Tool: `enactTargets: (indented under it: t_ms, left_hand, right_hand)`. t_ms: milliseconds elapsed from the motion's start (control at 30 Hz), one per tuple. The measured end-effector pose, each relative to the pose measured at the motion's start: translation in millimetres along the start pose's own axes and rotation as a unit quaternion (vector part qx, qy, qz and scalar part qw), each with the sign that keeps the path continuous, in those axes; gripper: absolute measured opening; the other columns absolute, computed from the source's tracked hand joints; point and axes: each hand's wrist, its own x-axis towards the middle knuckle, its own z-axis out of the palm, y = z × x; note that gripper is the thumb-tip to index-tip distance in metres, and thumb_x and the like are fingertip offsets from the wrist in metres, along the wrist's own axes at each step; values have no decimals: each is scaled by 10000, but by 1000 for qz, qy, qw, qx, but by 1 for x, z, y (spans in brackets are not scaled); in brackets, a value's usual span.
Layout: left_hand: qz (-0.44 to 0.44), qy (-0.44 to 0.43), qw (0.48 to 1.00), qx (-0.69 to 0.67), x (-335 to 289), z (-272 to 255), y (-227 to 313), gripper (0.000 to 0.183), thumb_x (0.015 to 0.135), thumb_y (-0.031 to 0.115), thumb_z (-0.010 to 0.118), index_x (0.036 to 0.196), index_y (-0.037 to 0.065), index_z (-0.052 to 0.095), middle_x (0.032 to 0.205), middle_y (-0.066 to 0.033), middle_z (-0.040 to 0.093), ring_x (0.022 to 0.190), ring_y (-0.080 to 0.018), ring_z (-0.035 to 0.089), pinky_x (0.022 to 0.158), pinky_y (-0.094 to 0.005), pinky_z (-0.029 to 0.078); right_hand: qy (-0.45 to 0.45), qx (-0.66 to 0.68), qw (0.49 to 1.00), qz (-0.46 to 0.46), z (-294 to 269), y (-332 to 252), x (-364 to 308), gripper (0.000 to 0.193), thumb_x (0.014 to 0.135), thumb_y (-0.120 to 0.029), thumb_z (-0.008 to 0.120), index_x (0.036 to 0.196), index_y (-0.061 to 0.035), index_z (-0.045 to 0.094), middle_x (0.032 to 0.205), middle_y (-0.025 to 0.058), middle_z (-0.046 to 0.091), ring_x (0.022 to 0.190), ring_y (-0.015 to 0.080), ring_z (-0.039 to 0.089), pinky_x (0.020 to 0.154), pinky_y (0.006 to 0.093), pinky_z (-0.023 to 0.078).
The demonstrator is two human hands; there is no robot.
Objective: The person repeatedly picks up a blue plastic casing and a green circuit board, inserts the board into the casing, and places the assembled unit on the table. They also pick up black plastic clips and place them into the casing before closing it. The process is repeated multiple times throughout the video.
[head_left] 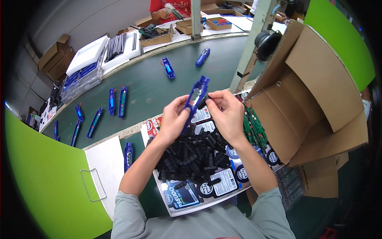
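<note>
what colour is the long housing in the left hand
Blue, with a pale window; the housing shows best in the head view.

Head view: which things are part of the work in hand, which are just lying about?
In hand:
- blue casing, held by left hand
- small black part, pinched by right hand
- pile of black parts

Lying about:
- open cardboard box
- blue casings on the belt
- printed cards
- green circuit boards
</note>
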Motion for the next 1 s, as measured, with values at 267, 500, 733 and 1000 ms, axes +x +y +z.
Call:
enactTargets:
  t_ms: [267, 500, 733, 1000]
  left_hand:
    - [10, 20, 1000, 9, -29, 41, 10, 315, 942, 58, 645, 1219, -93, 638, 1075, -107, 708, 972, -122, 667, 843, -268, 538]
    - [277, 89, 911, 294, -42, 55, 26, 184, 854, -2, 710, 1033, -42, 694, 792, -104, 609, 672, -170, 577, 612, -313, 456]
    - [121, 38, 979, 157, -58, 55, 29, 187, 912, 11, 658, 1088, -49, 671, 879, -88, 655, 751, -154, 618, 658, -302, 503]
    - [-8, -19, 1000, -3, -64, 35, 25, 347, 989, 100, 612, 1307, -31, 565, 985, -53, 669, 764, -83, 639, 614, -225, 529]
  right_hand:
    - [41, -253, 956, -142, -15, -16, -17, 200, 778, -53, 759, 953, -27, 665, 922, 106, 550, 871, 282, 547, 794, 423, 423]
    - [25, -78, 995, 58, -39, -23, -14, 604, 750, -139, 847, 1225, -13, 497, 901, 48, 561, 772, 156, 557, 713, 316, 488]
    - [-99, 57, 990, 87, -98, -26, -9, 344, 854, -100, 776, 1134, 39, 632, 925, 51, 697, 809, 106, 649, 709, 278, 530]
    - [-59, -362, 928, 63, -148, 43, -26, 226, 822, -195, 760, 959, -17, 737, 883, 158, 702, 766, 305, 686, 740, 421, 538]
